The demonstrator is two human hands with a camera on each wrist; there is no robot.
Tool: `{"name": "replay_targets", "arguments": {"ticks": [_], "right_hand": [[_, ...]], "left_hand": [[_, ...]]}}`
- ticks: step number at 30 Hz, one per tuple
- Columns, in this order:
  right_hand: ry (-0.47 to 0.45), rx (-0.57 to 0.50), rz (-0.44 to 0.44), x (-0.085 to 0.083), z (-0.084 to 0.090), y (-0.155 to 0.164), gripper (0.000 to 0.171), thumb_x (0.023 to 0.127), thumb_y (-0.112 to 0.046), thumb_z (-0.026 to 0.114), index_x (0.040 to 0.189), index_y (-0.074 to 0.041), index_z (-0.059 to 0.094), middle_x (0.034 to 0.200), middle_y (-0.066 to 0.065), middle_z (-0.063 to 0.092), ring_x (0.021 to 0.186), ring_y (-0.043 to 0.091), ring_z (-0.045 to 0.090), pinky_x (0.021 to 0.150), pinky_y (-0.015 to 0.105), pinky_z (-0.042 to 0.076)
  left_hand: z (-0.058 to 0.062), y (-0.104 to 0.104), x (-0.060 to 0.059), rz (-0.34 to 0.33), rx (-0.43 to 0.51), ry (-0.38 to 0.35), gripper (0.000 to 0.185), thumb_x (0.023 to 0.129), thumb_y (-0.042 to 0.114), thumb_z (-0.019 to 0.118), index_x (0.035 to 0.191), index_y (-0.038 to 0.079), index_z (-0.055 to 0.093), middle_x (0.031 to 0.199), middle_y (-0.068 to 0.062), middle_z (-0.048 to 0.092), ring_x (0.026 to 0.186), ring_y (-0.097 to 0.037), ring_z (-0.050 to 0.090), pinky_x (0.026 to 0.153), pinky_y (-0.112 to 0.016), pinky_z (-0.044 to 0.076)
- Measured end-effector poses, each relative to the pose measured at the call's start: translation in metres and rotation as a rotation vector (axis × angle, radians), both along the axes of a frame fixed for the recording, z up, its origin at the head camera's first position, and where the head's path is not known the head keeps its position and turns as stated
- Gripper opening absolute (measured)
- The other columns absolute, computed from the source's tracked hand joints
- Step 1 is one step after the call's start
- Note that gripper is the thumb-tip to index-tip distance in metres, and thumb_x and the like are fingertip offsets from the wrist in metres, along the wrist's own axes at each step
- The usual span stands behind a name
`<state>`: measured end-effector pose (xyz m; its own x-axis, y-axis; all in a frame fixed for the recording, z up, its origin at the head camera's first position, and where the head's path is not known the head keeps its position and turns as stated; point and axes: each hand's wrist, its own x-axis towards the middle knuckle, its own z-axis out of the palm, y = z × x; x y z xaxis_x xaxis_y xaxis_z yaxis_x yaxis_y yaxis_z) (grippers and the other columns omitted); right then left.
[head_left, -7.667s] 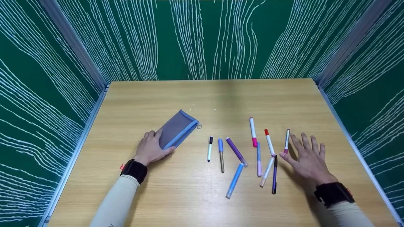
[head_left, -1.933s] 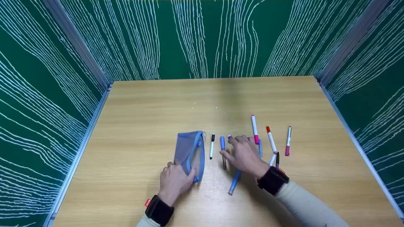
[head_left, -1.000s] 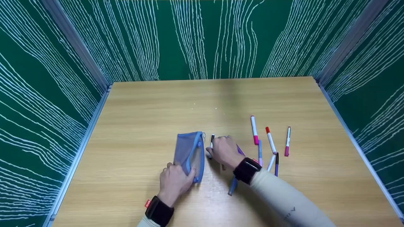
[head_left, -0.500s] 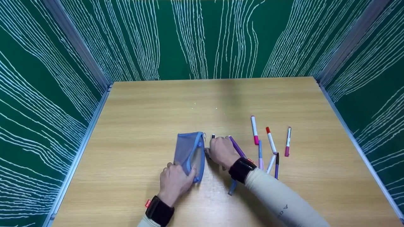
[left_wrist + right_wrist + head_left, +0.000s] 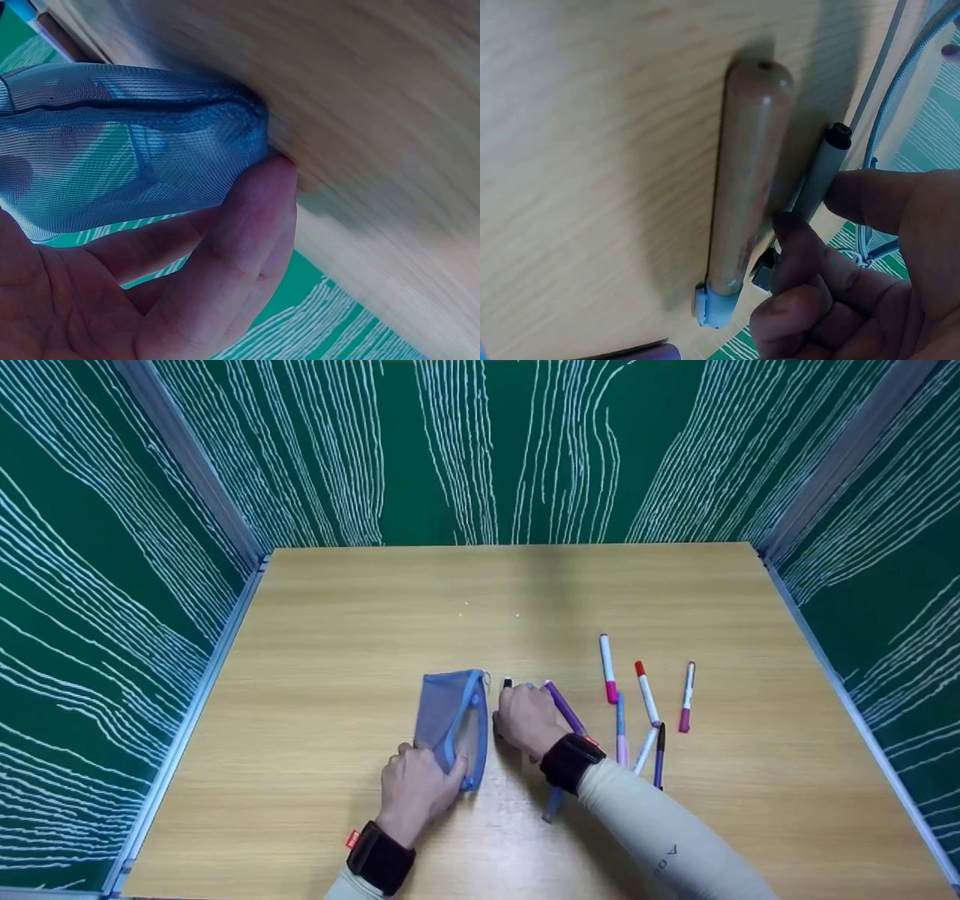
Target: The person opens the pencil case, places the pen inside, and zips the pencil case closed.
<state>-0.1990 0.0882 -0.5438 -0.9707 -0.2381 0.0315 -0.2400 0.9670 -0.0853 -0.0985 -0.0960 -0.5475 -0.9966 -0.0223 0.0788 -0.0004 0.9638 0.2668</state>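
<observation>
A blue mesh pouch (image 5: 450, 718) lies on the wooden table (image 5: 360, 622), its opening turned to the right. My left hand (image 5: 433, 761) grips its near end; in the left wrist view the thumb (image 5: 251, 240) presses on the pouch mesh (image 5: 127, 161). My right hand (image 5: 501, 725) is just right of the pouch. There it pinches a thin pen with a black cap (image 5: 819, 176) between thumb and finger, right hand (image 5: 810, 217), still on the table. The pen's black tip (image 5: 508, 683) shows past the knuckles. A brown pen with a blue cap (image 5: 746, 187) lies beside it.
Right of my hand lie a purple marker (image 5: 564, 709), a pink-ended pen (image 5: 607, 667), a red-capped pen (image 5: 645, 694), a thin magenta-ended pen (image 5: 686, 697) and several more, one light blue (image 5: 553, 806). Green patterned walls (image 5: 112, 547) close in three sides.
My right hand slid left from the purple marker to the black-capped pen beside the pouch and curled its fingers on it. My left hand and the pouch stayed put.
</observation>
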Motion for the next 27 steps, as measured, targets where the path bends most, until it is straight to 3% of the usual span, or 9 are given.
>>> {"name": "replay_targets", "arguments": {"ticks": [8,14,17,21,27], "right_hand": [[0.044,-0.116,-0.031,0.004,0.003,-0.001,0.015,0.082,-0.013,0.069,0.072,-0.003,0.065,0.074,0.018,0.068,0.071,0.035,0.069,0.063,0.048,0.056],[-0.006,-0.282,-0.069,0.005,0.015,0.006,0.028,0.082,-0.012,0.068,0.06,-0.013,0.051,0.066,0.012,0.063,0.061,0.032,0.066,0.059,0.047,0.056],[-0.012,-0.34,-0.068,0.007,0.02,0.011,0.039,0.087,-0.018,0.07,0.055,-0.016,0.048,0.059,0.007,0.059,0.056,0.028,0.064,0.055,0.043,0.054],[-0.064,-0.433,-0.068,0.012,0.025,0.017,0.047,0.092,-0.024,0.072,0.049,-0.017,0.053,0.048,-0.001,0.057,0.044,0.019,0.06,0.047,0.034,0.05],[-0.163,-0.564,-0.077,0.023,0.031,0.021,0.033,0.087,-0.017,0.075,0.054,-0.016,0.066,0.048,-0.01,0.058,0.04,0.007,0.053,0.041,0.025,0.044]], "left_hand": [[0.001,0.001,0.0,0.008,0.004,0.001,0.076,0.095,0.065,0.051,0.1,-0.01,0.066,0.077,-0.016,0.058,0.068,-0.03,0.061,0.061,-0.044,0.052],[0.0,0.001,0.0,0.01,0.006,0.004,0.077,0.095,0.065,0.049,0.101,-0.01,0.066,0.077,-0.016,0.058,0.068,-0.03,0.062,0.061,-0.044,0.051],[-0.002,0.001,0.0,0.004,0.007,0.037,0.075,0.095,0.063,0.052,0.096,-0.01,0.067,0.075,-0.015,0.059,0.066,-0.03,0.062,0.059,-0.044,0.051],[-0.003,0.001,0.001,-0.005,-0.003,0.073,0.07,0.094,0.062,0.054,0.088,-0.007,0.067,0.072,-0.013,0.058,0.062,-0.029,0.062,0.056,-0.043,0.051],[-0.002,0.002,0.0,-0.001,0.001,0.027,0.067,0.096,0.064,0.049,0.081,0.001,0.061,0.072,-0.011,0.056,0.062,-0.025,0.058,0.056,-0.04,0.05]]}}
